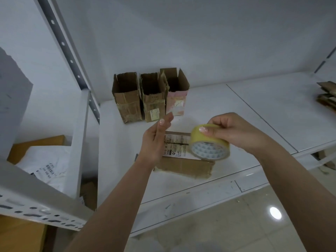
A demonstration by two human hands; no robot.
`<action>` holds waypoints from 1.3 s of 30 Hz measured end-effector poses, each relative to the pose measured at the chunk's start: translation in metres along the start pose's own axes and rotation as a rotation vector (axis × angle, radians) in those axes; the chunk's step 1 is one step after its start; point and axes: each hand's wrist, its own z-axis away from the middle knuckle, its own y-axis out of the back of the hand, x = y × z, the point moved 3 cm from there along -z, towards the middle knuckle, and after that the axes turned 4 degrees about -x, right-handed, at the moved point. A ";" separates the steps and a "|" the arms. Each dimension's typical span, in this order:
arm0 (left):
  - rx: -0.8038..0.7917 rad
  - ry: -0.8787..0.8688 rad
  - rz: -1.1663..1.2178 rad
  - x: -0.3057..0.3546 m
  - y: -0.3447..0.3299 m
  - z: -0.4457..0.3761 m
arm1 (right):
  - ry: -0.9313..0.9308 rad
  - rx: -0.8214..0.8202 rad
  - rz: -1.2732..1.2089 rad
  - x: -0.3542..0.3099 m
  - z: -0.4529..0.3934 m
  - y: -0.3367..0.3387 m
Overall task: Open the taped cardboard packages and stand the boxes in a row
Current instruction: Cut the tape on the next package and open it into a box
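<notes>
Three opened cardboard boxes stand upright in a row at the back of the white shelf [227, 113]: a brown one [126, 99] on the left, a second brown one [153, 99] in the middle, and a pinkish one [176, 95] on the right. A flat taped cardboard package [181, 160] with a white label lies on the shelf under my hands. My right hand [234, 131] grips a roll of yellowish clear tape [209, 142] above the package. My left hand [158, 140] is held up beside the package's left end, fingers straight, holding nothing.
A grey metal shelf upright [61, 42] rises at the left. On the lower left lie a white mailer bag [47, 164] and brown cartons [38, 144]. Flattened cardboard [327, 95] is stacked at the far right edge. Tiled floor [236, 224] lies below the shelf front.
</notes>
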 end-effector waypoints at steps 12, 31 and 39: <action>0.117 0.139 -0.248 -0.019 0.024 -0.001 | -0.074 0.186 0.223 0.001 -0.031 -0.018; 0.082 0.676 0.438 -0.060 0.020 0.015 | -0.055 0.358 0.134 0.012 -0.050 -0.035; 0.155 0.598 0.281 -0.074 0.012 0.020 | -0.052 0.356 0.153 0.012 -0.053 -0.035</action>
